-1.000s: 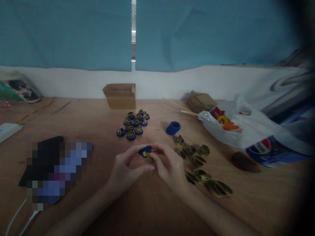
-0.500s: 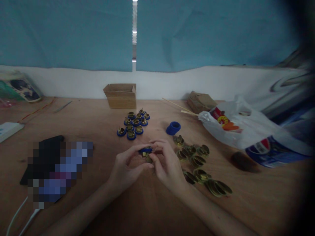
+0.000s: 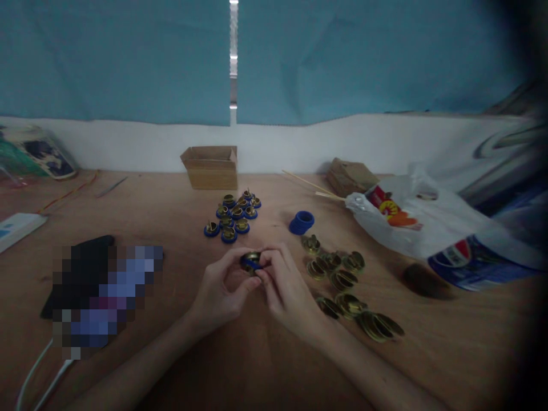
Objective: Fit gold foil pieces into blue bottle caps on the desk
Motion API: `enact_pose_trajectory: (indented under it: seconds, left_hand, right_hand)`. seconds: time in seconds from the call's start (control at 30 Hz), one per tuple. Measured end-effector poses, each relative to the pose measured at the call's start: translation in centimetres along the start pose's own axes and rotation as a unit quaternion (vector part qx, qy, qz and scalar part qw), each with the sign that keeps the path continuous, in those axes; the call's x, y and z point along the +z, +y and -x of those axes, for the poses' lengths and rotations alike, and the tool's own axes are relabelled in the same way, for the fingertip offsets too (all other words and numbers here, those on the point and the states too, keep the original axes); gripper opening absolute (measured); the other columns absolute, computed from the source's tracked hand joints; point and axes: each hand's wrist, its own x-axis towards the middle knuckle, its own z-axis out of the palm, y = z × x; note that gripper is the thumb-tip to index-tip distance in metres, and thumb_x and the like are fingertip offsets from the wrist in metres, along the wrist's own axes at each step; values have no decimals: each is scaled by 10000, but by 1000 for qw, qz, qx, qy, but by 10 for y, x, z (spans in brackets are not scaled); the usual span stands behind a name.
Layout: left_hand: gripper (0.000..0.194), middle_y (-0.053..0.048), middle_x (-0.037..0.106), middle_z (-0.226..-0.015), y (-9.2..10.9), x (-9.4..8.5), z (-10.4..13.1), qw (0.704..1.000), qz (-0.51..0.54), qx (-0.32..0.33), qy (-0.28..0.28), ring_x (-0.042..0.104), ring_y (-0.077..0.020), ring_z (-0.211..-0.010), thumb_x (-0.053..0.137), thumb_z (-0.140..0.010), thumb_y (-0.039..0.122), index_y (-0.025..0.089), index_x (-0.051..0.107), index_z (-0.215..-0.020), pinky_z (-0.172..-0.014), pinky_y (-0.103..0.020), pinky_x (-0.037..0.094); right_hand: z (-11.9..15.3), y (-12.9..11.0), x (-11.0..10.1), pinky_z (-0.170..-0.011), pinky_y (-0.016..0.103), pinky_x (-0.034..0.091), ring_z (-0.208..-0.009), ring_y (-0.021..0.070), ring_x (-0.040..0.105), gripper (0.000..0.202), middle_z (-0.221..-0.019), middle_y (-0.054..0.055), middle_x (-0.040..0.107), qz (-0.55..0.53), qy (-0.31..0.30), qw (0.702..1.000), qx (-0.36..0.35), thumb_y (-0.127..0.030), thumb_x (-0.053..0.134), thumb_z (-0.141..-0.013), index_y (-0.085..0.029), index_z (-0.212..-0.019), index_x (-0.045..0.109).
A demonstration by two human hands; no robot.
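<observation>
Between my two hands is a small round brass-coloured metal piece (image 3: 252,257) with a blue ring (image 3: 252,265) lying slantwise across it. My left hand (image 3: 225,288) grips the piece from the left with thumb and fingers. My right hand (image 3: 285,288) pinches at its right edge, by the ring; the fingertips partly hide the contact. Beyond my hands sits a cluster of brass pieces with blue rings around their bases (image 3: 237,212). A short stack of blue rings (image 3: 302,222) stands to the right. Nearer my right forearm lie several brass pieces without rings (image 3: 342,281).
An open cardboard box (image 3: 213,171) stands against the back wall. To the right are a brown packet (image 3: 351,177), a white plastic bag (image 3: 445,217) and a Pepsi-labelled bottle (image 3: 462,262). A dark phone-like slab (image 3: 85,268), a blurred-out device and white cables lie left.
The held piece has turned: the blue ring was across its top and now runs slantwise over it. My right fingers have shifted on it. The things on the table stay put.
</observation>
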Motion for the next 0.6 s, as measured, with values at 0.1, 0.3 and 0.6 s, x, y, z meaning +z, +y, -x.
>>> enact_pose_trajectory:
  seconds: [0.1,0.3,0.6]
  left_hand:
    - [355,-83,660,-1120,0,-2,-2,999,34,-21,-2,658,-223,-1035,619,-835,131,212,563,-1176,-902,-350,560]
    - [405,-92,644,-1203,0,-5,-2,999,33,-33,0,631,-209,-1124,527,-874,68,220,514,-1248,-970,-347,524]
    - [89,-104,670,-1181,2,-1,0,995,84,-49,30,659,-228,-1091,622,-847,129,189,584,-901,-885,-357,575]
  right_hand:
    - [0,-1,-4,-830,391,487,-953,215,542,111,-1043,84,514,-32,-6,999,13,-111,445,-910,-213,-951,461]
    - [-5,5,-9,-688,292,519,-860,171,600,188,-1023,53,565,-138,35,983,118,-283,507,-934,-228,-1113,487]
    - [-11,5,-14,-611,251,435,-648,129,498,267,-699,-35,480,-237,-34,954,180,-414,561,-888,-209,-737,480]
